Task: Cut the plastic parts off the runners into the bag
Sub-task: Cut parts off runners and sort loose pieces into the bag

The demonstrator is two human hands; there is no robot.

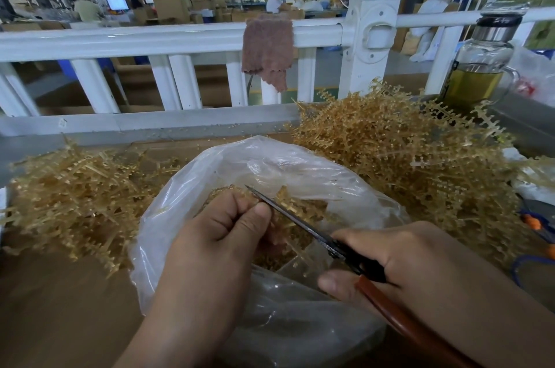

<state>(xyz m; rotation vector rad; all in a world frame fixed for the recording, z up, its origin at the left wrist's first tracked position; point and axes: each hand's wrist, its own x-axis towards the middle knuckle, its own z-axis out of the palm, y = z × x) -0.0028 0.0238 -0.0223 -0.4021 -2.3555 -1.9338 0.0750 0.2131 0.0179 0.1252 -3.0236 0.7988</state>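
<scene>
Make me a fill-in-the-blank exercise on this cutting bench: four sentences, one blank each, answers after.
1. The scissors in the right hand have a reddish-brown ____.
2. The left hand holds a runner over the plastic bag, whose mouth is ____.
3. The cloth hangs over a railing painted ____.
4. The flatter heap of runners lies on the bag's ____ side.

Missing words: handle; open; white; left.

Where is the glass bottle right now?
In the head view it is at the far right: the glass bottle stands by the white railing, just behind the right-hand pile of runners.
</scene>
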